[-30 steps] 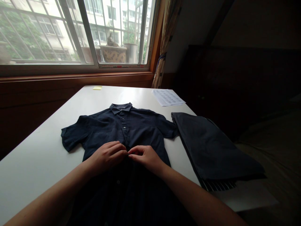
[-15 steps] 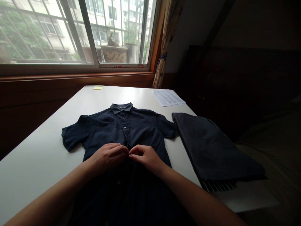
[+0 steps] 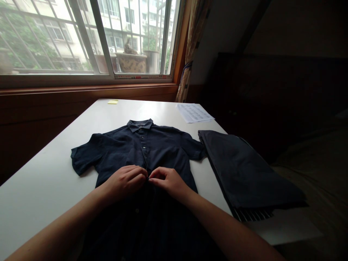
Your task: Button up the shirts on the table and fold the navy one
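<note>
Shirt [image 3: 165,148] lies on desk [image 3: 54,188], middle of frame | left hand [image 3: 125,181] and right hand [image 3: 172,183], close together: both grips pinch the shirt front

Shirt [image 3: 165,145] on table [image 3: 49,188], clothes [image 3: 252,174] to its right

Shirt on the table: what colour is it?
The shirt is dark navy blue, clearest in head view.

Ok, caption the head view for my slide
Left hand and right hand at the front of a dark shirt, white table beneath.
</note>
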Tool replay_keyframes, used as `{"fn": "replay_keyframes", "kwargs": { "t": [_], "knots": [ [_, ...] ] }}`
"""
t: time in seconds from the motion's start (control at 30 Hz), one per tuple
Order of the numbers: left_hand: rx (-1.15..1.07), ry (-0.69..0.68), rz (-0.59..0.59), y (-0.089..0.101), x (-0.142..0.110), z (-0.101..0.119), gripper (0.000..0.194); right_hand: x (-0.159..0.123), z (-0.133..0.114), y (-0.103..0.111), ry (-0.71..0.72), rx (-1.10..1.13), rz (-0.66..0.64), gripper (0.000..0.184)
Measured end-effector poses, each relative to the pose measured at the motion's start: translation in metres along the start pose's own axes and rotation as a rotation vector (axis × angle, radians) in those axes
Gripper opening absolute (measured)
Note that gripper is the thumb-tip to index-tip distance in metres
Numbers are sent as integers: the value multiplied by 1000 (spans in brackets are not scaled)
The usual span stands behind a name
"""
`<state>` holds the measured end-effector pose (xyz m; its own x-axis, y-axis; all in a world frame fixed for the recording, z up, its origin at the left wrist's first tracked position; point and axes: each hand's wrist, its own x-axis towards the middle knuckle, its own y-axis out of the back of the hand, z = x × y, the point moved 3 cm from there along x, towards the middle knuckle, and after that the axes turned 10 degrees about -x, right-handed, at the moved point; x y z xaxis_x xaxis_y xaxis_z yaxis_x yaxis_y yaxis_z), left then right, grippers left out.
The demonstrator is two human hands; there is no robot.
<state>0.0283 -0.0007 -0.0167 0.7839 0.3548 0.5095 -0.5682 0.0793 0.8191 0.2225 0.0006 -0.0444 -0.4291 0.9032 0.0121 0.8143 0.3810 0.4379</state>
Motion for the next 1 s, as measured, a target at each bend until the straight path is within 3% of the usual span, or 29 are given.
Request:
{"fn": "replay_keyframes", "kwargs": {
  "t": [1.0],
  "knots": [
    [109, -116, -2, 1, -2, 3, 10, 1, -2, 1, -49, 22, -43, 29]
  ]
}}
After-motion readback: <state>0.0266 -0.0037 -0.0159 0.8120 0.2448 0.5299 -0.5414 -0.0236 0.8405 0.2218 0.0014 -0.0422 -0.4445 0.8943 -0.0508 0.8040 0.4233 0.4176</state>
